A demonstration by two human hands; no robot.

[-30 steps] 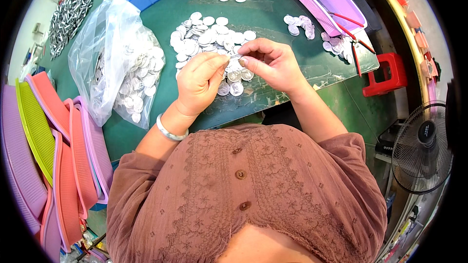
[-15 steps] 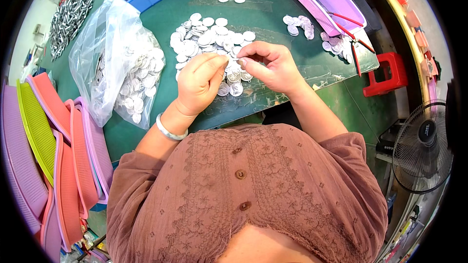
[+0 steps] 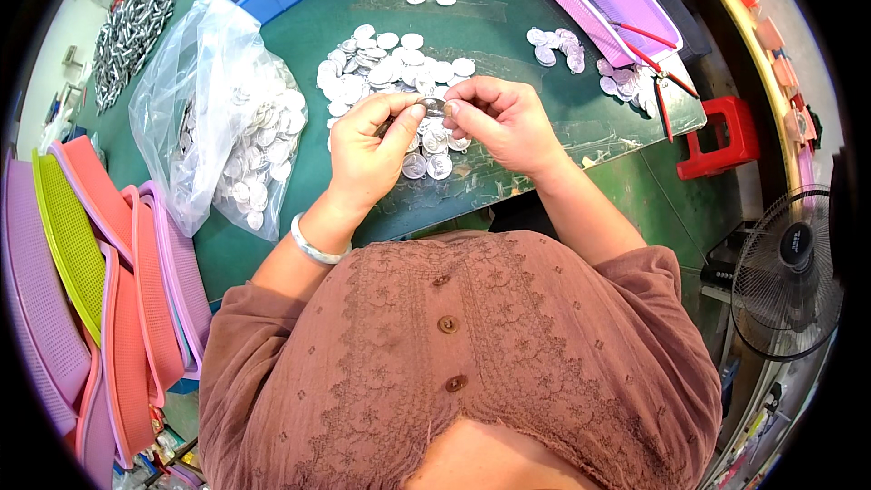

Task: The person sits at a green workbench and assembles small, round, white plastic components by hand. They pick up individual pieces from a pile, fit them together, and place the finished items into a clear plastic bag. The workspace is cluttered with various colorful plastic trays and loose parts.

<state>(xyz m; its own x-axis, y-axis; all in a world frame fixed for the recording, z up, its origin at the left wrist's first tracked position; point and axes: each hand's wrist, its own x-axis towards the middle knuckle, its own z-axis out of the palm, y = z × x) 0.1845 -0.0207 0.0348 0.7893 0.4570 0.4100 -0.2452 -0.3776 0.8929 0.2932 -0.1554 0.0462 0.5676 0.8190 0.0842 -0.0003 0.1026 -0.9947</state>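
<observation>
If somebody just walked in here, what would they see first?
Probably the big heap of round, silvery discs on the green tabletop, with the person's left hand and right hand pinching one small, round, dark-silvery disc above it. Next, perhaps, the clear plastic bag of similar discs left of the heap, or the pink, purple and lime-green plastic baskets at the lower left.

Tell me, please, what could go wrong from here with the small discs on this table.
The small disc pinched between the left hand and right hand might slip into the pile of discs and be hard to pick out again. The red-handled tool near the edge of the table could perhaps get knocked off.
</observation>
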